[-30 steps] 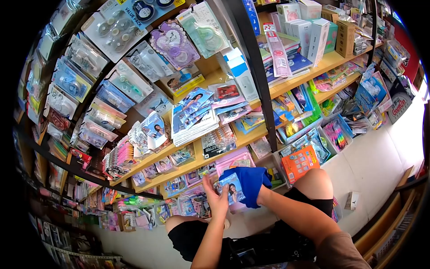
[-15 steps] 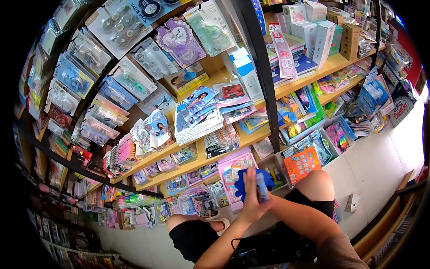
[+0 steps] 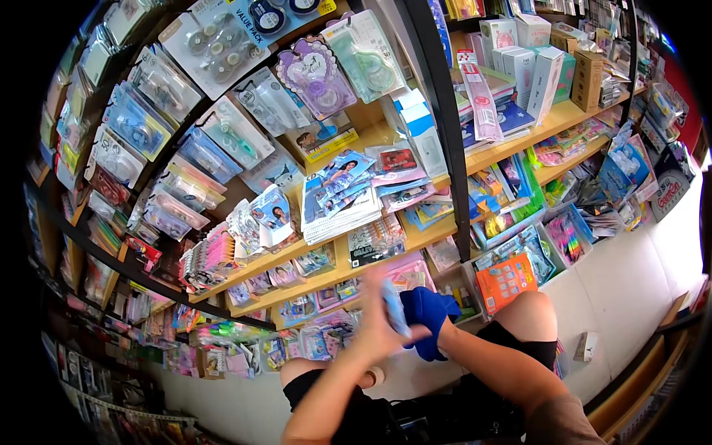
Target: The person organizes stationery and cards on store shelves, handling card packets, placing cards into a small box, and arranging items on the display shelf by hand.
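Observation:
Blurred by motion, my left hand [image 3: 380, 322] is raised at the lower centre with its thumb pointing right. It holds a small light blue packet [image 3: 395, 306], seen nearly edge-on against the palm. Just right of it, a dark blue cloth [image 3: 428, 315] covers my right hand, whose fingers are hidden beneath it. The cloth is bunched round the hand up to the wrist. A pile of blue picture packets [image 3: 341, 185] lies on white sheets on the shelf above.
A wooden shelf [image 3: 297, 248] crosses above my hands, with a black post [image 3: 449, 126] to its right. Blister packs [image 3: 315, 78] hang at the upper left. An orange packet [image 3: 507, 282] lies in a bin near my right knee. A small box [image 3: 586, 346] stands on the floor.
My left hand first moved right against the cloth, palm to palm, then drew back left with the light blue packet. The packet has turned from face-on to nearly edge-on. The view has shifted slightly.

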{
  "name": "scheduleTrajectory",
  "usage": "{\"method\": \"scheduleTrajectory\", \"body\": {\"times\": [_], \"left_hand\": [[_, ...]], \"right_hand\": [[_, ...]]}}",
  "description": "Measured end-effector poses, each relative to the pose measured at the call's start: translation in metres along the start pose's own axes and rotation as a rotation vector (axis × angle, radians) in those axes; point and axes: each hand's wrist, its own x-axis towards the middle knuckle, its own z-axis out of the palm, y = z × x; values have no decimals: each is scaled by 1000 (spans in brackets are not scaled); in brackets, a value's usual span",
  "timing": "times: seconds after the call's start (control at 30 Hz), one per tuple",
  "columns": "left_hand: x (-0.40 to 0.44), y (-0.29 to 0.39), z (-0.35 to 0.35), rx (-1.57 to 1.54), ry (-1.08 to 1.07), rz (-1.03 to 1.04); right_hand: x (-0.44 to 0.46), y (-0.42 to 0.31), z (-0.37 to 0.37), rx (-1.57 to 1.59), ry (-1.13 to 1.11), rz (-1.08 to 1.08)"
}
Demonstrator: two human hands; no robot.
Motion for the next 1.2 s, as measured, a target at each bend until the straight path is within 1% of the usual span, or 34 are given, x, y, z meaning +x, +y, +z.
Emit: {"method": "scheduleTrajectory", "body": {"times": [0.03, 0.07, 0.1, 0.13, 0.17, 0.2, 0.27, 0.33, 0.4, 0.43, 0.47, 0.5, 0.53, 0.6, 0.7, 0.73, 0.8, 0.9, 1.0, 1.03, 1.1, 1.13, 1.2], "left_hand": [[19, -5, -21, -9, 81, 68], [36, -22, -38, 109, 145, 90], [55, -22, -61, 179, 159, -13], [75, -24, -80, 264, 170, -53], [91, -42, -96, 381, 160, -36], [104, -51, -108, 416, 107, -120], [126, -69, -124, 537, 12, -212], [143, -83, -130, 589, -57, -238], [158, -90, -129, 634, -112, -279], [165, -92, -128, 652, -129, -307], [170, -94, -128, 669, -147, -338], [173, -90, -126, 686, -185, -414], [174, -97, -126, 647, -182, -379], [172, -111, -126, 575, -176, -310], [162, -117, -128, 639, -51, -88], [160, -121, -132, 586, 44, -43], [157, -132, -150, 474, 235, 48], [137, -147, -173, 732, 381, 26], [121, -161, -182, 822, 346, -76], [118, -166, -181, 830, 374, -84], [117, -154, -178, 873, 387, -137], [115, -150, -178, 895, 393, -166], [117, -158, -181, 895, 422, -150]], "right_hand": [[-5, -13, 11, 381, 57, 69], [-12, -37, 18, 310, 73, 134], [-20, -61, 25, 240, 83, 200], [-22, -71, 24, -172, -12, 130], [-20, -68, 19, -145, -59, 128], [-19, -64, 15, -117, -106, 128], [-8, -28, 3, 818, -97, 255], [-7, -24, 4, 341, -31, 194], [-7, -33, 7, 17, 10, 152], [-9, -38, 7, -71, 17, 140], [-10, -39, 7, -76, 32, 121], [-11, -40, 6, -81, 47, 101], [-11, -35, 4, -2, 70, 72], [-12, -36, 6, -22, 100, -2], [-18, -59, 16, -358, 145, -128], [-22, -73, 22, -497, 171, -153], [-24, -79, 27, -633, 198, -185], [-23, -72, 28, -586, 195, -196], [-22, -65, 25, -501, 169, -144], [-22, -66, 24, -488, 148, -112], [-21, -55, 18, -472, 111, -196], [-15, -35, 10, -468, 93, -313], [-13, -33, 10, -154, 92, -225]]}}
